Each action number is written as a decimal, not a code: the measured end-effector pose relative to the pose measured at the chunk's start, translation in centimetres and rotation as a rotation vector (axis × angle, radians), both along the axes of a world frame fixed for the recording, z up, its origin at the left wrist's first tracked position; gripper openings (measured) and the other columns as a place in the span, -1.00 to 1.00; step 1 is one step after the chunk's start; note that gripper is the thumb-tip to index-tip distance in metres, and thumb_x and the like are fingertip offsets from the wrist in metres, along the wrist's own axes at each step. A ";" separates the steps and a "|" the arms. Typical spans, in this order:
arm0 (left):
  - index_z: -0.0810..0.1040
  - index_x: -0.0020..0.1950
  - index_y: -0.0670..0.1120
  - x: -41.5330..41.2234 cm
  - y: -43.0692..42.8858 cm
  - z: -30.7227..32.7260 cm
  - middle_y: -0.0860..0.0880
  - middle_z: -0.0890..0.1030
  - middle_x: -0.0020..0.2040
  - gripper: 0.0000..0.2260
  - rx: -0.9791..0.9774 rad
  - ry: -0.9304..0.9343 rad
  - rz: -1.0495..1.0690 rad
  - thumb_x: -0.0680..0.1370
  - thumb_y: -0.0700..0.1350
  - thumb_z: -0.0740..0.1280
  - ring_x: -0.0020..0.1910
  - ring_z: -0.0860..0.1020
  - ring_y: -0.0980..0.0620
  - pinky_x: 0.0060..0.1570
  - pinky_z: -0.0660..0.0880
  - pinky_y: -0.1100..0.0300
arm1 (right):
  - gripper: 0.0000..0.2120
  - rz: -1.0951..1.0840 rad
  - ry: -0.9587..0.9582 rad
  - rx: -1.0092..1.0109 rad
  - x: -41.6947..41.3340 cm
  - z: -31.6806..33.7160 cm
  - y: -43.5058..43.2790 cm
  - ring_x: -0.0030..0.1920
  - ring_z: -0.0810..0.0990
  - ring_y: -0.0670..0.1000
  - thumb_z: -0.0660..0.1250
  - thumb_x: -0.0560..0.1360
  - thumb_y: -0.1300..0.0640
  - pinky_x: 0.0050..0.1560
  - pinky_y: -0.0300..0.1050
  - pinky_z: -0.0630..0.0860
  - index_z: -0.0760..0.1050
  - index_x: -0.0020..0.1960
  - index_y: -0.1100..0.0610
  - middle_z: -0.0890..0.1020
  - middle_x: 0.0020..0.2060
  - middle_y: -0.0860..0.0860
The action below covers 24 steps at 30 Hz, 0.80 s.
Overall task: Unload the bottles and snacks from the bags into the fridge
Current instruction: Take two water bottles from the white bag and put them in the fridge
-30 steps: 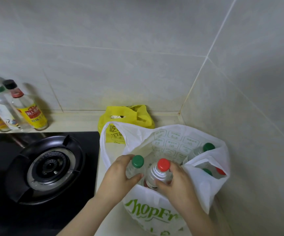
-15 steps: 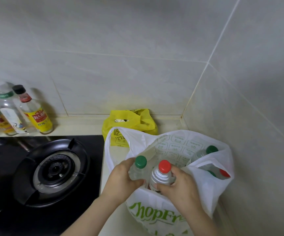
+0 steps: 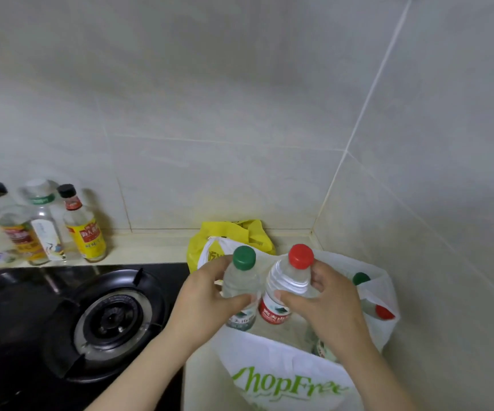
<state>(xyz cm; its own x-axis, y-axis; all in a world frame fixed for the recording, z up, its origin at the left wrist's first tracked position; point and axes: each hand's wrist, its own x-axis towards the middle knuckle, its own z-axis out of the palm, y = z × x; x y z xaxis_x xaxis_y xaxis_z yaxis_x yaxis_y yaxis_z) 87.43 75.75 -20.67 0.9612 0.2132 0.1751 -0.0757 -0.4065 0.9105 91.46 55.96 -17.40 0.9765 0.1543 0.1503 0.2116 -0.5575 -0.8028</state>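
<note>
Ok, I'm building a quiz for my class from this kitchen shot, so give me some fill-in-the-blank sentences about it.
The left hand grips the bottle whose cap is ___.
The right hand grips the bottle whose cap is ___.
The bag under them, lettered in green, is ___.
Missing: green; red; white.

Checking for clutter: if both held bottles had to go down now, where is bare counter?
Bare counter runs behind the hob, between the sauce bottles and the yellow bag. A narrow strip lies between hob and white bag. The right corner is crowded by both bags, the far left by sauce bottles.
</note>
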 end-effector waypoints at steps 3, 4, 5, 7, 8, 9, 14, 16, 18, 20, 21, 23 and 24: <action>0.56 0.09 0.17 -0.3 0.8 3.5 0.23 0.65 -0.03 -0.56 -0.024 -0.085 0.003 0.23 0.00 0.51 -0.05 0.62 0.15 -0.02 0.57 -0.01 | -0.66 0.029 -0.090 0.089 -0.6 3.4 0.9 -0.09 0.63 -0.23 0.55 0.25 0.06 0.00 -0.07 0.57 0.60 -0.02 -0.16 0.69 -0.14 -0.21; 0.56 0.09 0.17 -0.4 1.1 4.8 0.23 0.65 -0.03 -0.56 -0.025 -0.112 0.001 0.23 0.02 0.51 -0.05 0.62 0.15 -0.01 0.57 0.01 | -0.69 0.050 -0.123 0.128 -0.8 4.7 1.3 -0.12 0.65 -0.18 0.54 0.27 0.10 -0.02 -0.01 0.59 0.61 -0.04 -0.14 0.70 -0.15 -0.17; 0.56 0.10 0.15 -0.5 1.4 6.2 0.22 0.65 -0.04 -0.56 -0.019 -0.139 0.000 0.24 0.01 0.51 -0.06 0.62 0.17 0.01 0.56 0.05 | -0.73 0.072 -0.156 0.168 -1.0 6.0 1.7 -0.14 0.66 -0.13 0.53 0.29 0.14 -0.04 0.02 0.60 0.62 -0.07 -0.12 0.71 -0.17 -0.14; 0.57 0.11 0.11 -0.7 2.0 9.0 0.22 0.66 -0.05 -0.57 -0.005 -0.195 0.004 0.25 0.00 0.51 -0.09 0.62 0.21 0.01 0.56 0.13 | -0.72 0.112 -0.214 0.267 -1.4 8.6 2.5 -0.15 0.69 -0.09 0.52 0.33 0.23 -0.06 0.01 0.63 0.62 -0.11 -0.14 0.71 -0.19 -0.12; 0.57 0.11 0.10 -0.9 2.3 10.5 0.21 0.66 -0.05 -0.57 0.000 -0.228 0.005 0.26 0.01 0.51 -0.09 0.62 0.21 0.01 0.56 0.15 | -0.68 0.132 -0.235 0.319 -1.5 9.8 2.9 -0.15 0.69 -0.09 0.51 0.34 0.26 -0.06 0.00 0.63 0.62 -0.13 -0.17 0.72 -0.18 -0.12; 0.57 0.11 0.10 -1.0 2.6 11.9 0.21 0.66 -0.05 -0.58 0.010 -0.259 0.009 0.27 0.02 0.50 -0.08 0.62 0.21 0.01 0.56 0.16 | -0.65 0.151 -0.256 0.366 -1.6 11.1 3.3 -0.14 0.70 -0.08 0.50 0.35 0.28 -0.07 -0.03 0.63 0.62 -0.14 -0.20 0.72 -0.18 -0.12; 0.57 0.10 0.11 -2.3 4.0 18.4 0.17 0.67 -0.04 -0.60 0.037 -0.404 0.056 0.28 0.09 0.48 -0.07 0.63 0.15 0.02 0.57 0.10 | -0.71 0.217 -0.363 0.537 -1.5 16.7 4.9 -0.12 0.70 -0.10 0.51 0.35 0.26 -0.14 -0.23 0.59 0.62 -0.03 -0.04 0.72 -0.15 -0.12; 0.57 0.11 0.11 -2.9 4.4 20.6 0.12 0.67 -0.04 -0.57 0.045 -0.452 0.081 0.27 0.15 0.44 -0.07 0.63 0.13 0.01 0.58 0.06 | -0.74 0.244 -0.408 0.567 -1.4 18.9 5.5 -0.13 0.70 -0.09 0.52 0.34 0.23 -0.15 -0.24 0.60 0.62 -0.02 0.01 0.72 -0.16 -0.11; 0.57 0.11 0.13 -3.4 4.8 22.6 0.10 0.67 -0.03 -0.56 0.055 -0.485 0.112 0.26 0.19 0.42 -0.07 0.63 0.14 -0.02 0.60 0.04 | -0.77 0.280 -0.455 0.579 -1.4 20.9 6.1 -0.14 0.69 -0.09 0.52 0.34 0.21 -0.14 -0.23 0.61 0.63 -0.03 0.02 0.72 -0.18 -0.10; 0.57 0.11 0.16 -4.2 4.9 24.5 0.13 0.67 -0.04 -0.58 0.072 -0.510 0.148 0.27 0.19 0.44 -0.07 0.63 0.17 -0.05 0.62 0.07 | -0.79 0.333 -0.488 0.601 -1.4 22.6 6.6 -0.14 0.69 -0.09 0.51 0.35 0.20 -0.14 -0.24 0.60 0.64 -0.04 0.03 0.72 -0.18 -0.11; 0.57 0.11 0.16 -4.7 4.9 25.3 0.15 0.67 -0.04 -0.60 0.088 -0.518 0.169 0.29 0.17 0.45 -0.06 0.62 0.18 -0.06 0.62 0.08 | -0.79 0.360 -0.502 0.613 -1.4 23.4 6.8 -0.15 0.69 -0.10 0.51 0.35 0.19 -0.14 -0.25 0.60 0.64 -0.04 0.02 0.72 -0.18 -0.12; 0.56 0.12 0.17 -5.8 4.9 26.7 0.18 0.66 -0.04 -0.63 0.124 -0.536 0.218 0.32 0.14 0.45 -0.05 0.62 0.20 -0.06 0.62 0.10 | -0.80 0.426 -0.521 0.636 -1.5 24.5 7.2 -0.16 0.69 -0.13 0.50 0.35 0.16 -0.19 -0.31 0.58 0.64 -0.04 0.01 0.72 -0.19 -0.14; 0.56 0.12 0.18 -6.4 4.9 27.3 0.19 0.66 -0.04 -0.64 0.138 -0.550 0.243 0.34 0.14 0.45 -0.05 0.62 0.21 -0.07 0.62 0.12 | -0.80 0.462 -0.524 0.650 -1.6 25.1 7.4 -0.17 0.68 -0.15 0.50 0.36 0.15 -0.21 -0.34 0.56 0.64 -0.03 0.01 0.71 -0.19 -0.15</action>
<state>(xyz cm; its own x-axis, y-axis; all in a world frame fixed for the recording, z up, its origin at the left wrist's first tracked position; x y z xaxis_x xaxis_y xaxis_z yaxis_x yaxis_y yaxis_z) 81.04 80.60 6.60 0.6490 0.3551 0.6728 -0.4094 -0.5824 0.7023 89.89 63.36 7.66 0.6241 0.2404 0.7434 0.7198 0.1932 -0.6668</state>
